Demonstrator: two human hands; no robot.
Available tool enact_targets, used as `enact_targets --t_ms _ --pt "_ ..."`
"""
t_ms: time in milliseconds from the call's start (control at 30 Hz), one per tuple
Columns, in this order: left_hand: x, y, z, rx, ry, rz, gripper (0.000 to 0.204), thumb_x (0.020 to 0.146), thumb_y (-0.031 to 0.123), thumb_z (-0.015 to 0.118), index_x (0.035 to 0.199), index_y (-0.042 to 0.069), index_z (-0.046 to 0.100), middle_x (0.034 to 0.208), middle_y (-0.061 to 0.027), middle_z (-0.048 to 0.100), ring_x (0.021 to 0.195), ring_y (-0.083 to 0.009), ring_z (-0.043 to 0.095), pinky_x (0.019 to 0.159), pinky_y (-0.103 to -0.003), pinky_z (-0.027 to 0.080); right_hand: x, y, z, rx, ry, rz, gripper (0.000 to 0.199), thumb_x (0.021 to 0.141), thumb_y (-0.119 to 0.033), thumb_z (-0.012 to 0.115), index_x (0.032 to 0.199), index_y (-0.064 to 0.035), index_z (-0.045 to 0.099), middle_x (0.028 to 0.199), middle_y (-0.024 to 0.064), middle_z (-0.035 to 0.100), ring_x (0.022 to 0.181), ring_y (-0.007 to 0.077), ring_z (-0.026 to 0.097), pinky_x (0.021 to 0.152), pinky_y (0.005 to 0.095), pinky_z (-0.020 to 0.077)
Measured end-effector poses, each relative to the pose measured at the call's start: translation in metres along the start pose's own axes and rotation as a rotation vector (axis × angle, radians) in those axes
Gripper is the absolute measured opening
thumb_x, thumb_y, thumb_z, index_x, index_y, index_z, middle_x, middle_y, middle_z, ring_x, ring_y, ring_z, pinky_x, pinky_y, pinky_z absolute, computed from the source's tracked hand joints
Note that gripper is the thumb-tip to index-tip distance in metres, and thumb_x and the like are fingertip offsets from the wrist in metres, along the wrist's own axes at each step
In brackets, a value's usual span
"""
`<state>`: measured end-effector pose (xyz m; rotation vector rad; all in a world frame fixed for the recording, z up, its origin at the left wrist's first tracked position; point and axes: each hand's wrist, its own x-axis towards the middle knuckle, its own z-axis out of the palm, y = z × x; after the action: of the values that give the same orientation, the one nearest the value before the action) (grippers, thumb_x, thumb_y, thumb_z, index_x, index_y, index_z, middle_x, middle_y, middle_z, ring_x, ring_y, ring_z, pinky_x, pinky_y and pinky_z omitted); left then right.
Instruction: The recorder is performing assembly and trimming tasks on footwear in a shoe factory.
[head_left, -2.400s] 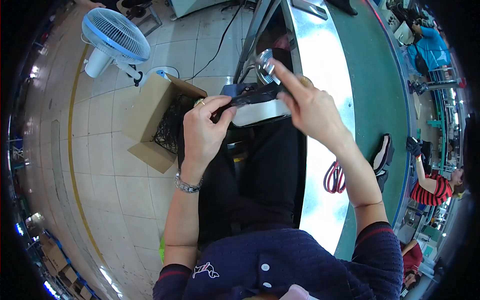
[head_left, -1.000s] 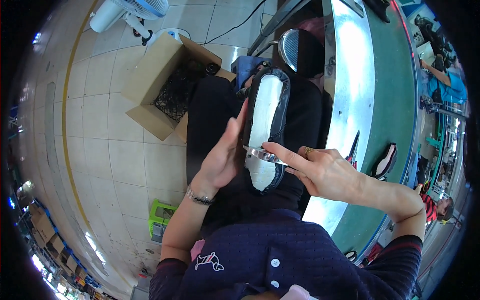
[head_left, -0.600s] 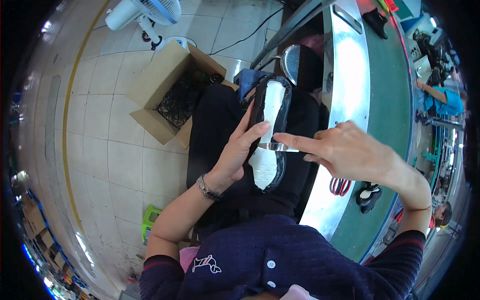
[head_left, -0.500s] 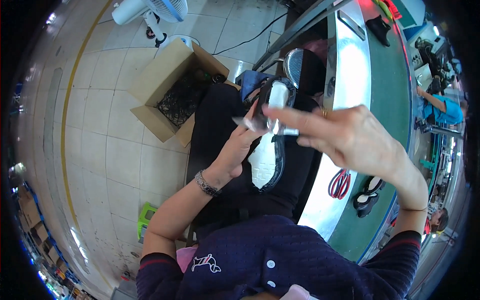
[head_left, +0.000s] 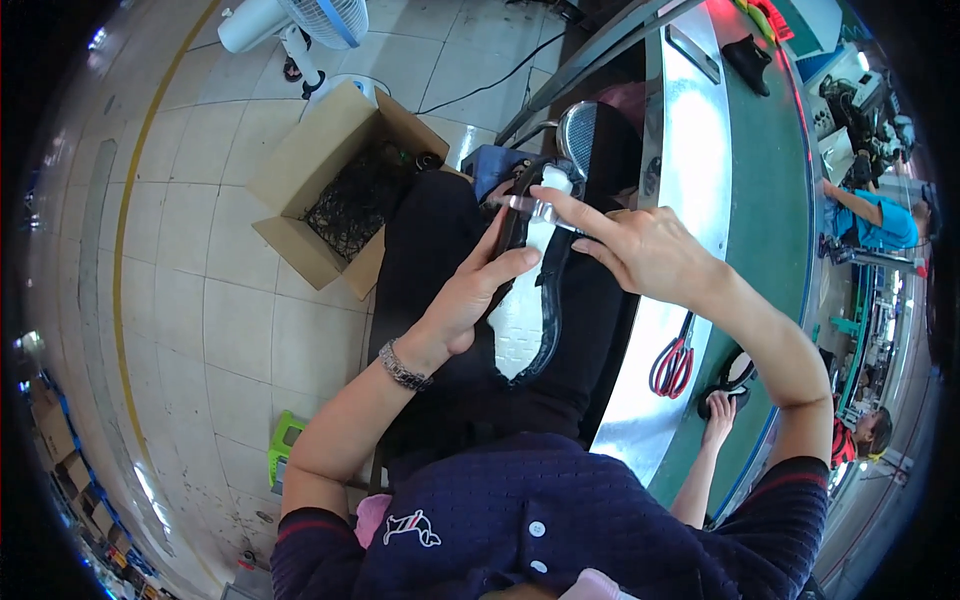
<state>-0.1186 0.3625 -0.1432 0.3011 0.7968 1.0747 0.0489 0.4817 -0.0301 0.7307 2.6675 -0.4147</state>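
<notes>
A black shoe [head_left: 520, 325] lies bottom up across my lap, its underside white with a black edge all round. My left hand [head_left: 465, 300] grips its left side near the middle, thumb resting on the white underside. My right hand [head_left: 640, 245] is closed round a shiny silver tool [head_left: 540, 208], index finger stretched along it. The tool crosses the upper half of the shoe, over or against the white surface. Its exact kind is hard to make out, and its far end is blurred.
An open cardboard box [head_left: 300, 200] with black tangled material stands on the floor left. At right, red-handled scissors [head_left: 672, 368] lie on the metal ledge [head_left: 625, 410] beside a green belt [head_left: 755, 200]. Another person's hand [head_left: 718, 418] touches a shoe [head_left: 735, 385] there. A fan [head_left: 325, 20] stands far left.
My right hand with the tool has moved slightly left and up the shoe. My left thumb now shows on the white underside. Another person's hand has come to the shoes on the belt.
</notes>
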Motion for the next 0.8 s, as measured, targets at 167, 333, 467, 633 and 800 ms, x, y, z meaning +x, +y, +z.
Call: enact_targets --t_ms 167,333,467,633,800 --pt "-0.004 0.009 -0.003 -0.027 -0.07 -0.089 0.085 0.087 0.021 0.069 0.155 0.016 0.018 0.126 -0.003 0.051 0.111 -0.0122 0.051 0.096 -0.029 0.041 -0.009 -0.013 0.0 0.041 0.19 -0.1 0.068 0.091 -0.021 0.061 0.15 -0.026 0.026 0.064 0.0125 0.062 0.054 0.032 0.062 0.048 0.0417 0.049" --pt "-0.001 0.01 -0.006 -0.052 -0.067 -0.087 0.085 0.083 0.015 0.073 0.152 0.015 0.024 0.121 -0.0029 0.053 0.108 -0.0113 0.053 0.093 -0.029 0.043 -0.002 -0.021 -0.008 -0.048 -0.08 0.022 0.069 0.09 -0.017 0.062 0.15 -0.0251 0.028 0.068 0.0106 0.063 0.053 0.0295 0.063 0.047 0.0411 0.0488" --pt "-0.007 0.014 -0.009 -0.033 -0.113 -0.166 0.091 0.08 0.01 0.075 0.153 0.016 0.02 0.128 -0.0044 0.049 0.113 -0.0139 0.052 0.097 -0.031 0.042 -0.012 -0.026 -0.003 0.129 0.18 -0.123 0.067 0.093 -0.023 0.058 0.152 -0.0244 0.024 0.056 0.0124 0.059 0.047 0.0267 0.062 0.042 0.0383 0.0474" --pt "-0.006 0.011 -0.008 -0.021 -0.149 -0.102 0.115 0.073 0.006 0.08 0.156 0.025 0.002 0.141 -0.0101 0.039 0.126 -0.0199 0.043 0.103 -0.035 0.038 -0.013 -0.023 0.0 0.137 -0.012 -0.031 0.066 0.093 -0.022 0.058 0.151 -0.0229 0.025 0.057 0.0125 0.06 0.051 0.0285 0.064 0.046 0.0378 0.0497" --pt "-0.01 -0.01 -0.022 -0.104 -0.172 -0.194 0.123 0.068 0.006 0.083 0.156 0.025 0.0 0.146 -0.0088 0.034 0.131 -0.0207 0.038 0.108 -0.036 0.032 -0.022 -0.041 -0.007 0.219 0.232 -0.186 0.069 0.091 -0.02 0.062 0.149 -0.0248 0.027 0.065 0.0102 0.065 0.051 0.0312 0.062 0.047 0.0413 0.0489"
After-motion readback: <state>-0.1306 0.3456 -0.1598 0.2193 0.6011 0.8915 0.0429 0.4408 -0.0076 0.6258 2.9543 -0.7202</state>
